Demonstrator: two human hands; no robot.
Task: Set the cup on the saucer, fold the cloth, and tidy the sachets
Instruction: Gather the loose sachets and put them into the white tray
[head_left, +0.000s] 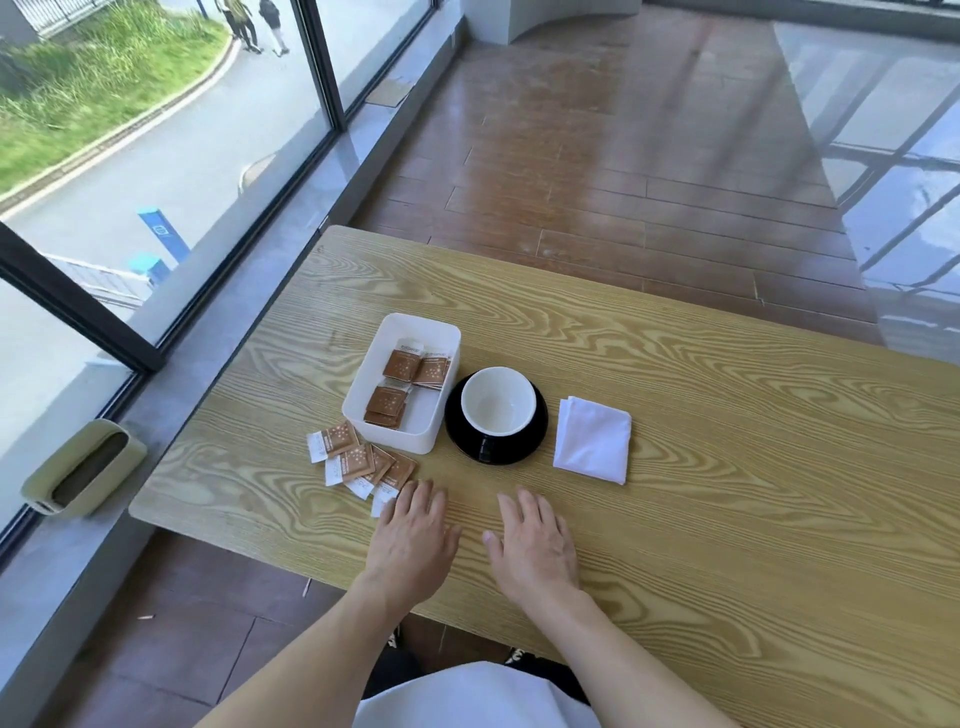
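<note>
both hands lie palm down on the wooden table (675, 415), fingers extended and spread, grasping nothing. the left hand (413, 535) has its fingertips touching the nearest of the loose sachets (358, 460); the right hand (535, 545) rests on bare wood, apart from every object. both forearms enter from the lower edge of the view.

the white bin (400, 382) stands just left of the saucer (537, 431) and holds several brown sachets (410, 379), some overlapping. the loose sachets lie fanned on the table just in front of the bin's near left corner. the cup (497, 400), white inside and empty, sits upright on the black saucer. the white cloth (592, 439) lies folded into a square just right of the saucer, not touching it.

the exact sachet count cannot be read because of overlap. the print on the sachets is too small to make out. the cup's outer wall is mostly hidden by its rim.
</note>
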